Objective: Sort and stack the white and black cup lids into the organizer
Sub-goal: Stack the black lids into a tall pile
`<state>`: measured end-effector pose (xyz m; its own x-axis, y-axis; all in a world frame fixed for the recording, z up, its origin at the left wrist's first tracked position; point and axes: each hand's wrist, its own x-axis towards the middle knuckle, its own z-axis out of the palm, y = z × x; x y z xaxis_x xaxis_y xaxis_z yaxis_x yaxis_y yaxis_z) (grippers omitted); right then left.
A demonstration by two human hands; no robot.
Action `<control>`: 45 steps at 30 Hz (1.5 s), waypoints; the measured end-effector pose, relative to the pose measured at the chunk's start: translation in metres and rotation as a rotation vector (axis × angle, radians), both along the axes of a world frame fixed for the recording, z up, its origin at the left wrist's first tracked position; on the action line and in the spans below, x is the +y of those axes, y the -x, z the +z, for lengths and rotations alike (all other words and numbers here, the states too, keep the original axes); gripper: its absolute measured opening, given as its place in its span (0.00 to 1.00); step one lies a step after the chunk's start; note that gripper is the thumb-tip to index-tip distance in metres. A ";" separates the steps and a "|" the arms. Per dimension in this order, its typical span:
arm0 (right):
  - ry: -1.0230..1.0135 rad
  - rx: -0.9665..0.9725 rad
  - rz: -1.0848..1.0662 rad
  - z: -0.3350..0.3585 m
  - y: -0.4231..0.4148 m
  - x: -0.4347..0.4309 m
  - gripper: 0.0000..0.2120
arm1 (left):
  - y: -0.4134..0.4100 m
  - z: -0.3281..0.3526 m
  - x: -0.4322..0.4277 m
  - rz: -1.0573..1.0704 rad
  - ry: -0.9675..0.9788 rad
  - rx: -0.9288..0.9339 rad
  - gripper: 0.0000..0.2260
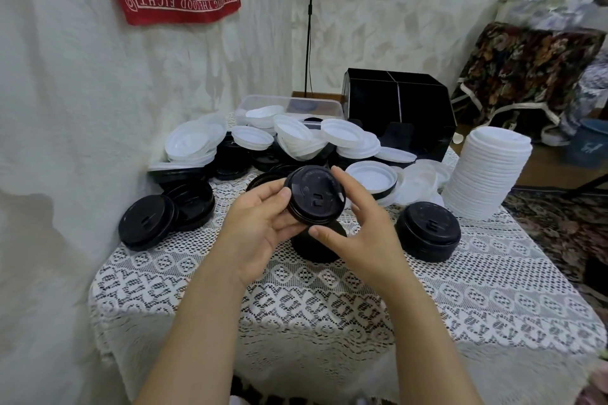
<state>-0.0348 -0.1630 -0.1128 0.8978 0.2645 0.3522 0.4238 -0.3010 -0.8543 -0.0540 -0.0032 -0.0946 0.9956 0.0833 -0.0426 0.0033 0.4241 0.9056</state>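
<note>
You hold a black lid of smooth, faintly glossy plastic. The tablecloth is white openwork lace — rough, matt. The white lids look matt plastic; the black organizer at the table's far edge gleams — glossy.

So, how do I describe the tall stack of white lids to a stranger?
Find the table with the white lace cloth. At its right edge, near the black organizer, stands the tall stack of white lids. It is the only neat white column; the other white lids lie in a loose heap.
</note>
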 end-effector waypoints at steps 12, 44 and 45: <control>0.015 0.050 -0.098 0.000 -0.009 -0.023 0.29 | -0.004 -0.013 0.002 0.155 -0.520 0.020 0.16; 0.489 0.125 -0.026 -0.017 -0.005 -0.003 0.34 | -0.025 -0.025 0.007 0.543 -1.322 -0.116 0.06; 0.486 0.136 -0.022 -0.017 -0.005 -0.003 0.34 | -0.024 -0.023 0.007 0.566 -1.243 -0.124 0.05</control>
